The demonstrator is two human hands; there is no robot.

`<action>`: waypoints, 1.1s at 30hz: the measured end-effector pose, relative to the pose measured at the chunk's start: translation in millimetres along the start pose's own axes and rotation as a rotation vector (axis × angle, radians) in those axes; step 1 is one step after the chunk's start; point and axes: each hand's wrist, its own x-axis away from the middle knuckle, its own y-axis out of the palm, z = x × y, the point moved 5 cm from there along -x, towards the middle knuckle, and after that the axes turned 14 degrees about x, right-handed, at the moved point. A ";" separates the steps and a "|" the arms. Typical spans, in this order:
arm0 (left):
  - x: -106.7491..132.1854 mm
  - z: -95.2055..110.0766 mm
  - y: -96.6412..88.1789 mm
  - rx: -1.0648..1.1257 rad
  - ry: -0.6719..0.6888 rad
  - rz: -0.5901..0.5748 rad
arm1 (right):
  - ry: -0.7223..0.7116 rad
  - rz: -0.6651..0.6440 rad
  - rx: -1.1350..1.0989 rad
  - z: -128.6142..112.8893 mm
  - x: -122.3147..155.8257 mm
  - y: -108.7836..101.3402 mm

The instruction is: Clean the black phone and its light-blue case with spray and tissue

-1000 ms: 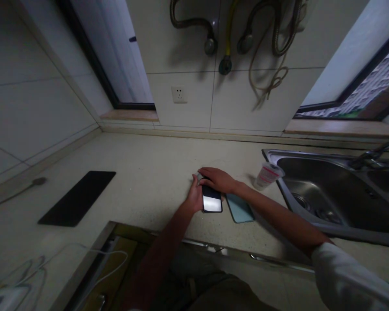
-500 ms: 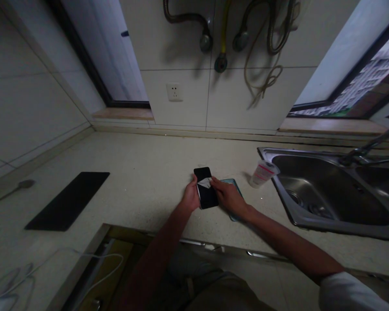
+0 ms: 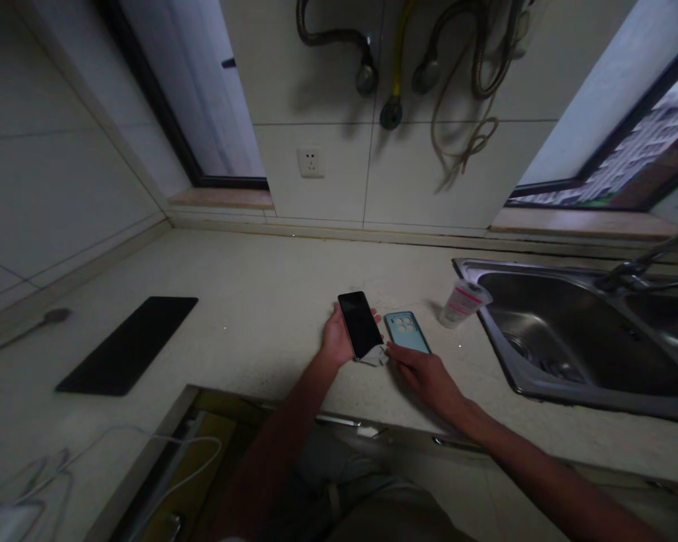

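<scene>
A black phone [image 3: 360, 324] lies screen up on the pale counter [image 3: 260, 301]. My left hand [image 3: 337, 339] grips its left edge, fingers curled around it. My right hand [image 3: 423, 370] pinches a small pale cloth or film [image 3: 374, 355] at the phone's near end. Just right of the phone, a light blue phone case [image 3: 407, 331] rests flat with its camera holes facing up.
A tilted plastic cup [image 3: 462, 301] sits by the steel sink [image 3: 576, 339] at the right. A black mat [image 3: 129, 342] lies at the left. White cables [image 3: 62, 467] trail at the near left. Hoses [image 3: 395, 68] hang on the tiled wall above a socket [image 3: 310, 162].
My right hand has drawn the pale piece down the phone's screen from its far end to its near end, then pulled back toward me, uncovering the blue case.
</scene>
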 end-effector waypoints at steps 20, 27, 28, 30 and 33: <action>7.8 -8.8 13.5 0.063 -0.064 0.016 | -0.502 -0.140 0.339 -34.0 -116.0 31.6; 9.3 -6.9 13.2 0.035 -0.084 0.040 | -0.674 -0.189 0.359 -49.7 -78.2 15.1; 9.3 -6.9 13.7 0.029 -0.089 0.028 | -0.708 -0.197 0.359 -53.1 -72.5 12.6; 9.3 -5.7 14.1 0.022 -0.069 0.010 | -0.768 -0.208 0.363 -59.6 -61.2 8.4; 9.3 -1.6 14.1 0.026 0.007 -0.029 | -0.817 -0.226 0.374 -65.1 -45.5 6.2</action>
